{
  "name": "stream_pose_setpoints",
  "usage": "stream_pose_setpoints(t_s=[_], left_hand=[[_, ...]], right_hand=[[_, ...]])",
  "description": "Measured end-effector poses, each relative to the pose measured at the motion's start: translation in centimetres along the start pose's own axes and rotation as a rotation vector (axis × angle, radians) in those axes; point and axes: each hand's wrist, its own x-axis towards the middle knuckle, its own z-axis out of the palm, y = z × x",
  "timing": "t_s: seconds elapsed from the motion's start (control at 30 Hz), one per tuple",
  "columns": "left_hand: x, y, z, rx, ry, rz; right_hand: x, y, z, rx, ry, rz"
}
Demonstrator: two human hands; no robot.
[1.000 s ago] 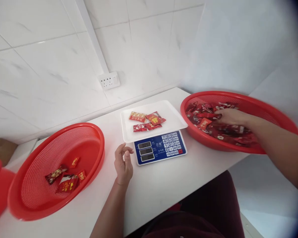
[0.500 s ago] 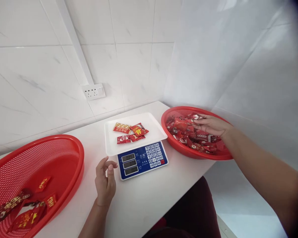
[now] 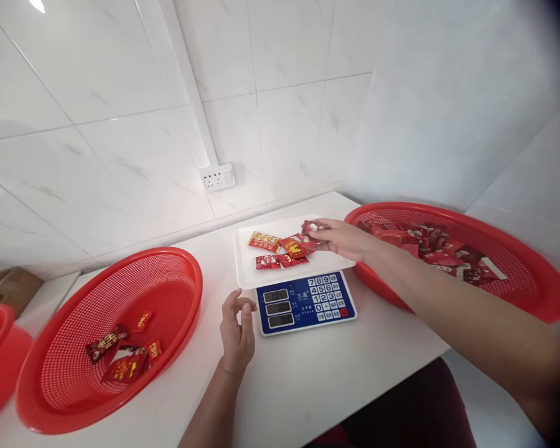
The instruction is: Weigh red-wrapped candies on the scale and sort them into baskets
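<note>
My right hand (image 3: 345, 239) pinches a small dark red snack packet (image 3: 312, 228) over the right side of the white tray (image 3: 248, 275) on a digital scale (image 3: 303, 314). Several red packets lie on that tray, among them a red-and-yellow one (image 3: 265, 242) and a bright red one (image 3: 297, 247). Beside the scale's lower left corner, my left hand (image 3: 238, 333) rests near the table, its fingers loosely bent and apart, holding nothing. The scale's blue panel has a keypad and three small displays with dim digits.
A red basket (image 3: 548, 292) full of red snack packets stands on the right, partly behind my right forearm. To the left, another red basket (image 3: 186, 305) holds a few packets. A further red container (image 3: 4, 367) and a cardboard box (image 3: 16, 289) are at the far left. A wall socket (image 3: 218, 178) is behind.
My right hand has moved left from the full basket to above the scale tray, bringing a packet. The camera has turned left. My left hand keeps its place by the scale.
</note>
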Motion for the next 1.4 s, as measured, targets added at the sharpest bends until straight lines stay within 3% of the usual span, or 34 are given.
stream_pose_setpoints(t_s=[0.1, 0.2, 0.37, 0.8, 1.07, 1.27, 1.4], left_hand=[[0.0, 0.0, -0.1, 0.003, 0.002, 0.0], [0.0, 0.0, -0.2, -0.006, 0.009, -0.001], [0.0, 0.1, 0.0, -0.024, 0.001, 0.005], [-0.1, -0.2, -0.1, -0.035, 0.008, -0.028], [0.0, 0.0, 0.0, -0.036, -0.002, -0.021], [0.0, -0.1, 0.0, -0.036, -0.003, -0.015], [0.0, 0.0, -0.1, -0.033, -0.008, -0.014]], right_hand=[[0.8, 0.2, 1.9, -0.089, -0.03, -0.048], [1.0, 0.6, 2.0, -0.209, 0.009, -0.098], [0.1, 1.1, -0.4, -0.389, 0.113, -0.176], [-6.5, 2.2, -5.9, -0.916, 0.325, -0.083], [-7.9, 2.8, -8.3, -0.96, 0.497, -0.079], [-8.8, 3.2, -7.4, -0.946, 0.449, -0.116], [-8.5, 4.0, -6.0, -0.905, 0.316, -0.163]])
